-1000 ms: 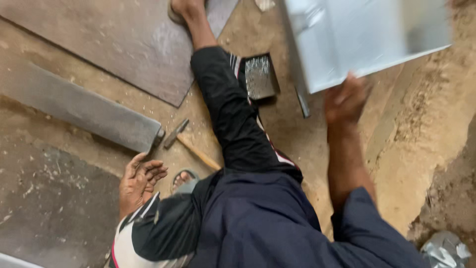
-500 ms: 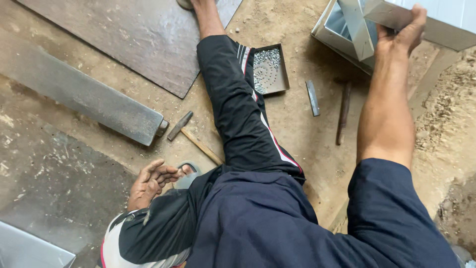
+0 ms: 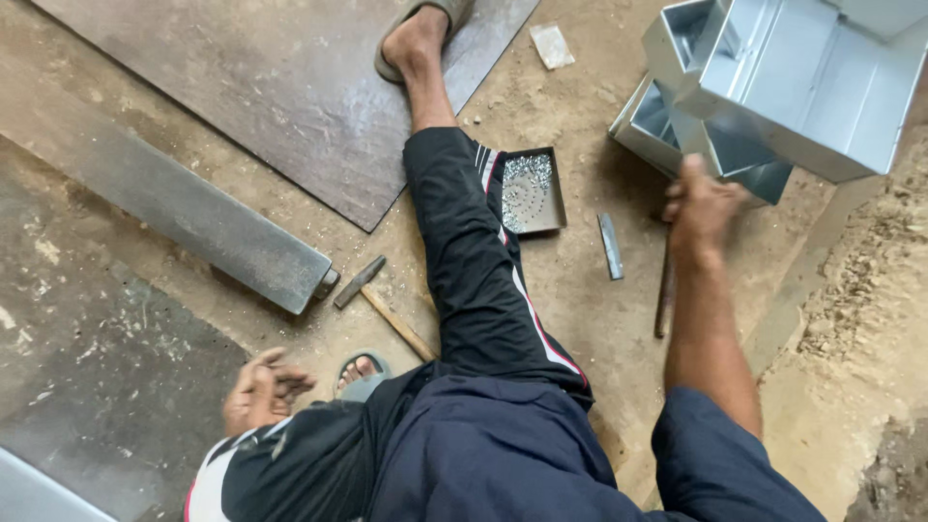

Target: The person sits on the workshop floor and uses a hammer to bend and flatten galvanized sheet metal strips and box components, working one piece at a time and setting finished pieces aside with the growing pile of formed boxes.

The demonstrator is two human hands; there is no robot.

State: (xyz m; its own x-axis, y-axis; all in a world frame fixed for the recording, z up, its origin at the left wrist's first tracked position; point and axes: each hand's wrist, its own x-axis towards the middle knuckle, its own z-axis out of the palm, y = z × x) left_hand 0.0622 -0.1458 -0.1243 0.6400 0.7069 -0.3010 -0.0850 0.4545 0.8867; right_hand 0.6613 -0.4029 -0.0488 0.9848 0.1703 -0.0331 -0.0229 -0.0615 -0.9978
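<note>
My right hand (image 3: 701, 206) is down on the sandy floor just below a stack of shiny sheet-metal boxes (image 3: 802, 87). Its fingers are curled over the top end of a dark hammer (image 3: 664, 295), whose handle runs toward me; the hand is slightly blurred. My left hand (image 3: 259, 389) rests on the floor beside my hip with its fingers loosely apart and nothing in it. My left leg in dark trousers stretches out between the two hands. A small metal tray of silver rivets (image 3: 530, 190) lies beside my knee.
A short flat metal bar (image 3: 610, 246) lies between the tray and the hammer. A second hammer with a wooden handle (image 3: 372, 290) lies near a long steel beam (image 3: 193, 217). A dark metal sheet (image 3: 290, 87) lies under my foot. Loose dirt (image 3: 870, 280) banks up on the right.
My right hand has let go of the metal box it held up and dropped onto the hammer. The boxes now sit at the upper right. My left hand has barely moved.
</note>
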